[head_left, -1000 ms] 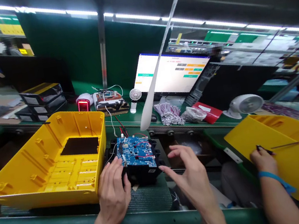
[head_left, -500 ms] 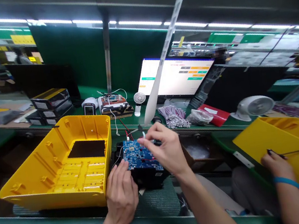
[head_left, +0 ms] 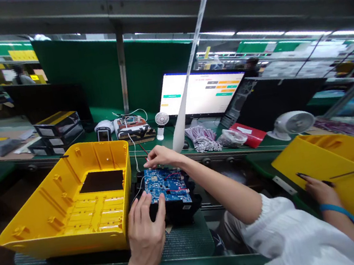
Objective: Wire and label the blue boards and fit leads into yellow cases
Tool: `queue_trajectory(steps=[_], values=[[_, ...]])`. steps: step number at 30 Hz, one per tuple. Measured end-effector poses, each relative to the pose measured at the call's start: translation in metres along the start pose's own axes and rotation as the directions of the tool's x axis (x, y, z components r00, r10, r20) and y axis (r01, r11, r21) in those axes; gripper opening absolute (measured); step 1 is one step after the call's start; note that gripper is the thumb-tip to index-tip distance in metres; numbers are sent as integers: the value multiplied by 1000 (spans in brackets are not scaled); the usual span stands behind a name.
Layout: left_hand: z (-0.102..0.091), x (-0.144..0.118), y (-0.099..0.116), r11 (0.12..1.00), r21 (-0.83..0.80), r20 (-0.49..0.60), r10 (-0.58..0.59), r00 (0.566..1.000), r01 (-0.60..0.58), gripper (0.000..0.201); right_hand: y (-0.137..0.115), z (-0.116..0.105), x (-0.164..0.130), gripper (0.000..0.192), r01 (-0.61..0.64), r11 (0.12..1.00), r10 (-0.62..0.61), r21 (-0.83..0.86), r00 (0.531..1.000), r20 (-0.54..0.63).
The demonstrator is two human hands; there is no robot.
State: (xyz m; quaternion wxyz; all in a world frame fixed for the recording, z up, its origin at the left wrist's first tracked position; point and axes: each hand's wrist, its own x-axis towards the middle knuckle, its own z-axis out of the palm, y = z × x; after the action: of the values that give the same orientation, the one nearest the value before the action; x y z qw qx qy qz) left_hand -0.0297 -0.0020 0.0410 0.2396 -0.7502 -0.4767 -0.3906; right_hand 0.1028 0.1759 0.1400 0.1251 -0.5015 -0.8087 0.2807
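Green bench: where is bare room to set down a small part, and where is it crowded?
Free: the dark mat below the circuit board, right of the left hand, and the yellow housing floor. Crowded: the back shelf around the monitor, where the right hand reaches.

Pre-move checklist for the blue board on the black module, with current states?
1. Left hand steadying the blue circuit board on the black module: ok.
2. Right hand at the red wires behind the board: ok.
3. Wire actually pinched: cannot tell.
4. Open yellow plastic housing apart from the board: ok.
5. Co-worker's hand away, on the second yellow housing: ok.
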Motion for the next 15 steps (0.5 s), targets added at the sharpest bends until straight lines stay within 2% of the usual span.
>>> queue_trajectory(steps=[8,12,15], values=[[-1,1,0,1000,-8,-4,5,1000,-5,55,-5,6,10,34,-87,996,87,15,996,-31],[2,-2,-2,1000,-9,-6,4,1000,-4,55,2,9,13,36,-154,981,161,118,985,-55],[-3,-2,5,1000,-14,35,-12,999,12,56,15,4,9,36,-179,964,201,196,974,-102]])
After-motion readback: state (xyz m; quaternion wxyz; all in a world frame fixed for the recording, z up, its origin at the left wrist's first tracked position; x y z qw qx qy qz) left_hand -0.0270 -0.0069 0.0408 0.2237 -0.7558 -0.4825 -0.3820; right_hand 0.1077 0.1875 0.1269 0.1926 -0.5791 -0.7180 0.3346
